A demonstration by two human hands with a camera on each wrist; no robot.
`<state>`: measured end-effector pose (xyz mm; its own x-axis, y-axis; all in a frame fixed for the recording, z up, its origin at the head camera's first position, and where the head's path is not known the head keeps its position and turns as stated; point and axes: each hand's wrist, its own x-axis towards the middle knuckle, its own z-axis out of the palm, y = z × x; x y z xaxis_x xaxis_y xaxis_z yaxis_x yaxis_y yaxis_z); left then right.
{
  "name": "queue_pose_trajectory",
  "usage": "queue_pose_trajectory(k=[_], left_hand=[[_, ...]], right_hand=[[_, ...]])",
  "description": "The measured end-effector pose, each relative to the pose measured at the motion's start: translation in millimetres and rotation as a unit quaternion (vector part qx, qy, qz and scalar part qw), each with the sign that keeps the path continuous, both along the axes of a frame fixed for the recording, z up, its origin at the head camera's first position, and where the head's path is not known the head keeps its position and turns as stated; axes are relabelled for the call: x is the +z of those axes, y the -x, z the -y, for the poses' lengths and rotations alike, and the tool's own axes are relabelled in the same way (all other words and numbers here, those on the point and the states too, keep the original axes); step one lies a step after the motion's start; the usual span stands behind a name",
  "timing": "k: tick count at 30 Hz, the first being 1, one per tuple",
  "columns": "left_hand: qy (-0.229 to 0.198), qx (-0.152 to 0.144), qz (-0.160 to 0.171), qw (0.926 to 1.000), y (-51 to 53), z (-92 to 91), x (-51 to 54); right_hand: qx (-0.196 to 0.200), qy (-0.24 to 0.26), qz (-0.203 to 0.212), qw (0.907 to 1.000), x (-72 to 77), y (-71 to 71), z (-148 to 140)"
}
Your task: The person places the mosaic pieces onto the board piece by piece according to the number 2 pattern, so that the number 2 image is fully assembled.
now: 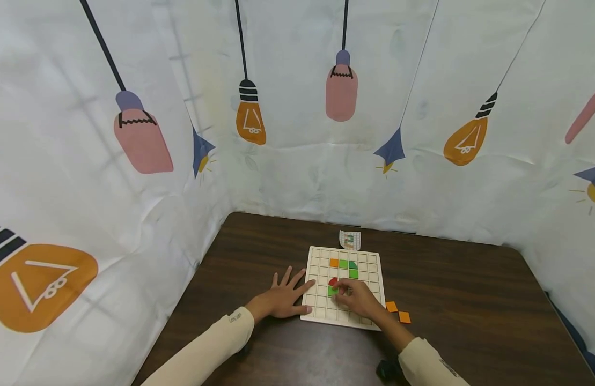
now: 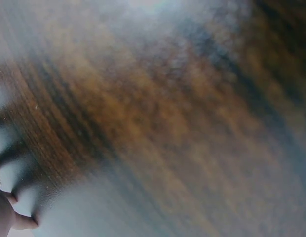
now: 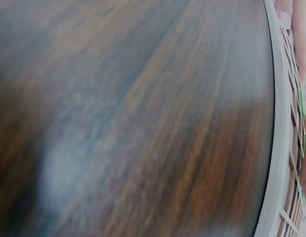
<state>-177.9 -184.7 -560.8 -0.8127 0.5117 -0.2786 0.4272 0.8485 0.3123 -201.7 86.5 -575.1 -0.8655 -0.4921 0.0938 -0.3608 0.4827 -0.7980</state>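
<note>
A pale gridded board [image 1: 321, 313] lies on the dark table. On its upper part are an orange square [image 1: 333, 262], a green square [image 1: 343, 264], a green rounded piece [image 1: 352, 265] and another green square [image 1: 353, 274] below that. My left hand [image 1: 280, 299] is spread flat, fingertips at the board's left edge. Over the lower middle, my right hand [image 1: 357, 300] has bent fingers beside a red rounded piece [image 1: 332, 281] and a green square [image 1: 331, 291]; whether it holds a piece cannot be told. The right wrist view catches the board's rim [image 3: 277, 123] and some fingers.
A small printed card [image 1: 350, 240] lies just behind the board. Two orange squares [image 1: 391, 306] [image 1: 404, 317] rest on the table right of the board, near my right forearm. A dark object [image 1: 386, 370] is by the right sleeve. Patterned white cloth hangs behind the table [image 1: 447, 279].
</note>
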Motion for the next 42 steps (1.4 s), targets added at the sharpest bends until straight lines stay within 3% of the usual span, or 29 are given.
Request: queue_pose_trajectory(k=[8,17,25,34,42], left_hand=[[0.002,0.001,-0.001,1.0,-1.3,-0.2,-0.5],[0.0,-0.003,-0.008,1.0,-1.3,0.1,-0.2],[0.003,0.001,-0.013,0.9999,-0.4,0.4,-5.5],[0.004,-0.002,-0.011,0.9999,1.2,0.7,-2.0],[0.002,0.001,-0.008,1.0,-0.1,-0.2,-0.6]], right_hand=[[0.033,-0.006,0.023,0.9992,9.0,-6.2,-21],[0.056,0.007,0.047,0.9973,16.0,-16.1,-66],[0.04,0.012,0.069,0.9967,29.9,-26.8,-109],[0.04,0.008,0.07,0.9967,21.2,-34.1,-155],[0.001,-0.03,0.055,0.9981,16.6,-40.6,-176]])
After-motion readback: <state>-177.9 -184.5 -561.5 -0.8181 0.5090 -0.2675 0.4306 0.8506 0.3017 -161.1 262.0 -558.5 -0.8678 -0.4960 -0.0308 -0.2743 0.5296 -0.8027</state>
